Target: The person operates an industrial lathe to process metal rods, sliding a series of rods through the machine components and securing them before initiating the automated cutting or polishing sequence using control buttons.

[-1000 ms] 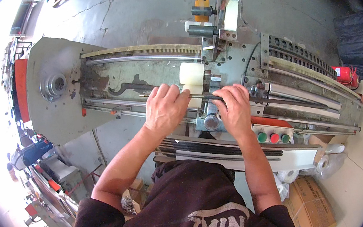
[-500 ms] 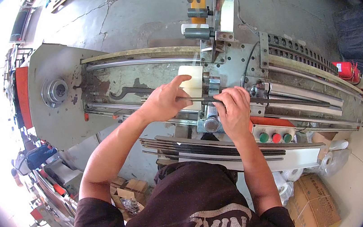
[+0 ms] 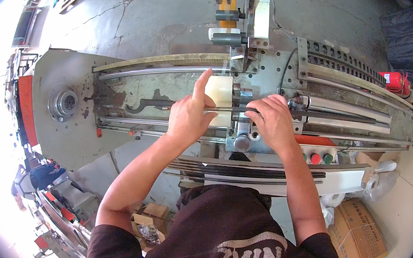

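Observation:
A long thin dark rod (image 3: 230, 108) runs crosswise over the middle of a grey machine bed. My left hand (image 3: 190, 116) is around its left part, index finger stretched up and thumb apart; the other fingers are curled and mostly hidden. Farther right, my right hand (image 3: 273, 118) closes on the same rod between thumb and fingers. Beyond the left hand lies a cream-coloured block (image 3: 221, 88). A dark hooked bar (image 3: 144, 104) shows left of that hand. Just below the rod, between the hands, stands a round metal knob (image 3: 242, 142).
Several dark rods (image 3: 232, 170) lie on a ledge before my body. Red and green buttons (image 3: 315, 158) sit on a box beside my right forearm. Guide rails (image 3: 168, 70) span the bed. A fire extinguisher (image 3: 397, 83) and a cardboard box (image 3: 357, 231) stand at right.
My left index finger has risen and my left thumb has spread away from it. My right hand has shifted slightly right along the rod.

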### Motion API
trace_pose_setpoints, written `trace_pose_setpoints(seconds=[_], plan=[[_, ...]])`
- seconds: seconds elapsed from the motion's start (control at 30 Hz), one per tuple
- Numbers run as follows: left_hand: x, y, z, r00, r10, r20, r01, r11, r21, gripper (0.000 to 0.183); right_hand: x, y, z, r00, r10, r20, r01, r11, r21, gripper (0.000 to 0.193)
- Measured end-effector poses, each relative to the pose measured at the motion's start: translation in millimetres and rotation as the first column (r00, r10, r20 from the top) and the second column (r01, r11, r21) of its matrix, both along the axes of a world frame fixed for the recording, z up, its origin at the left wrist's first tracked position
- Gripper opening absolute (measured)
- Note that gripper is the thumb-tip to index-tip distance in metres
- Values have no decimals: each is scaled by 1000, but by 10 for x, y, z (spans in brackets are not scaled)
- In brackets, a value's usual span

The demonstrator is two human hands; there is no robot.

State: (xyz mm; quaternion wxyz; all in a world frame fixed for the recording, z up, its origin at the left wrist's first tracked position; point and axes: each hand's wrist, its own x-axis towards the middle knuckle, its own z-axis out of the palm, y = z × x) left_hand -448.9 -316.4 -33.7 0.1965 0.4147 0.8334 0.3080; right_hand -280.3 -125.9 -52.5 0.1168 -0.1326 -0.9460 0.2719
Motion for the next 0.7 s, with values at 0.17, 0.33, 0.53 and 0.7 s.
trace_pose_setpoints(seconds=[0.17, 0.33, 0.53, 0.7], plan=[[-192, -360, -133, 963, -80, -256, 69, 996, -51, 49, -12, -64, -95, 991, -68, -117, 68, 998, -3, 18], [-355, -377, -202, 927, -241, -287, 190, 962, -195, 17, 47, -76, -203, 991, -103, -89, 107, 994, 38, 26], [-351, -232, -244, 902, -172, -397, 118, 981, -157, 16, 145, 13, -173, 994, -107, -34, 113, 961, 252, 27], [-325, -198, -347, 928, -94, -361, 47, 990, -137, 20, 153, 170, -267, 999, -23, -48, 38, 941, 336, 22]])
